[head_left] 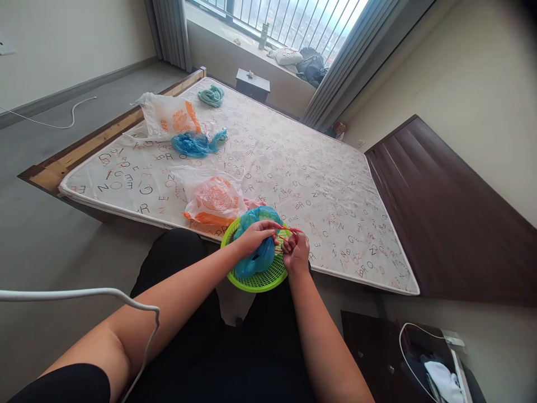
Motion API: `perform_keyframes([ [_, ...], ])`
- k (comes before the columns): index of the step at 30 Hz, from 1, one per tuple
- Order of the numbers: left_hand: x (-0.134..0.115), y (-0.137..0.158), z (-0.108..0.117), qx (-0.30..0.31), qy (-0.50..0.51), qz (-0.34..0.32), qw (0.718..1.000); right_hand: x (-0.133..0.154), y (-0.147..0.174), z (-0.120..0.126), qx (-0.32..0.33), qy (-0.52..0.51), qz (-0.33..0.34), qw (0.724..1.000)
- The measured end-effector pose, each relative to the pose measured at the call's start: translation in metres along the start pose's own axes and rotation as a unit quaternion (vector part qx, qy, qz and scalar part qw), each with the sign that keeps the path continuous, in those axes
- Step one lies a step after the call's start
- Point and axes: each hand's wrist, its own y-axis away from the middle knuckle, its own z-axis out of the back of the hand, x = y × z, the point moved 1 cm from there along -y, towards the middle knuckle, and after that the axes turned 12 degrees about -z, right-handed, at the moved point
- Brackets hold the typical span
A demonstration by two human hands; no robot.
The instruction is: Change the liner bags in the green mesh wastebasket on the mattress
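Red cord (288, 228) pinched by your left hand (258, 236) and right hand (297, 253); blue bag (257, 262) already in green basket (262, 282), cord seemingly untied.

Plain black sleeve (59, 385) ending above left elbow; forearms (184, 288) bare; fingers (268, 225) bare; black trousers (174, 254).

The person's left hand (257, 235) and right hand (297, 254) pinch a red cord (287, 228) between them. Just under their grip, a blue bag (257, 264) sits in a green basket (257, 289); beyond, a printed bag (216, 196) lies on the mattress (293, 184).
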Motion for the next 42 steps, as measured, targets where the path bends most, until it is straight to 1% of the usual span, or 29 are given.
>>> perform_keyframes([
  [3, -0.002, 0.002, -0.001, 0.019, 0.064, 0.064, 0.996, 0.002, 0.0, 0.001, -0.003, -0.009, -0.001, 1.0],
  [6, -0.002, 0.002, 0.002, 0.049, 0.073, 0.121, 0.989, 0.005, -0.001, 0.003, -0.01, -0.015, -0.005, 1.0],
  [9, -0.002, 0.003, 0.006, 0.1, 0.063, 0.163, 0.98, 0.006, -0.003, 0.006, -0.019, -0.018, -0.003, 1.0],
  [12, -0.005, 0.005, 0.008, 0.181, 0.036, 0.203, 0.962, 0.005, -0.006, 0.01, -0.023, -0.017, 0.002, 1.0],
  [14, -0.006, 0.007, 0.008, 0.238, -0.008, 0.228, 0.944, 0.004, -0.007, 0.011, -0.028, -0.013, -0.003, 1.0],
  [15, -0.007, 0.007, 0.008, 0.255, -0.041, 0.232, 0.938, 0.004, -0.007, 0.01, -0.031, -0.012, -0.006, 0.999],
  [16, -0.006, 0.007, 0.008, 0.258, -0.08, 0.227, 0.936, 0.003, -0.007, 0.01, -0.033, -0.012, -0.006, 0.999],
  [18, -0.005, 0.005, 0.01, 0.225, -0.161, 0.196, 0.941, 0.004, -0.005, 0.008, -0.028, -0.016, 0.0, 0.999],
  [20, -0.002, 0.001, 0.014, 0.162, -0.238, 0.161, 0.944, 0.005, -0.003, 0.006, -0.015, -0.018, 0.001, 1.0],
  [22, 0.002, -0.002, 0.017, 0.094, -0.307, 0.132, 0.938, 0.006, -0.001, 0.004, 0.001, -0.015, -0.01, 1.0],
  [24, 0.005, -0.003, 0.019, 0.055, -0.354, 0.105, 0.928, 0.007, 0.0, 0.002, 0.019, -0.008, -0.023, 1.0],
  [25, 0.007, -0.003, 0.018, 0.054, -0.364, 0.093, 0.925, 0.006, 0.0, 0.002, 0.027, -0.003, -0.028, 0.999],
  [27, 0.011, -0.001, 0.015, 0.075, -0.359, 0.076, 0.927, 0.005, -0.001, 0.002, 0.036, 0.013, -0.032, 0.999],
  [29, 0.015, 0.002, 0.011, 0.093, -0.349, 0.06, 0.931, 0.002, -0.004, 0.003, 0.037, 0.031, -0.035, 0.998],
  [31, 0.016, 0.003, 0.007, 0.094, -0.343, 0.04, 0.934, 0.0, -0.006, 0.004, 0.029, 0.041, -0.03, 0.998],
  [33, 0.014, 0.003, 0.006, 0.072, -0.348, 0.011, 0.935, 0.0, -0.007, 0.005, 0.011, 0.034, -0.016, 0.999],
  [34, 0.012, 0.001, 0.007, 0.049, -0.354, -0.003, 0.934, 0.0, -0.008, 0.006, 0.001, 0.027, -0.009, 1.0],
  [37, 0.005, -0.002, 0.013, -0.022, -0.37, -0.006, 0.929, 0.001, -0.007, 0.006, -0.027, 0.004, -0.007, 1.0],
  [39, 0.002, -0.003, 0.015, -0.042, -0.376, 0.004, 0.926, 0.0, -0.006, 0.005, -0.037, -0.003, -0.013, 0.999],
  [42, 0.002, -0.002, 0.016, -0.051, -0.382, -0.012, 0.923, -0.002, -0.006, 0.003, -0.05, -0.003, -0.005, 0.999],
])
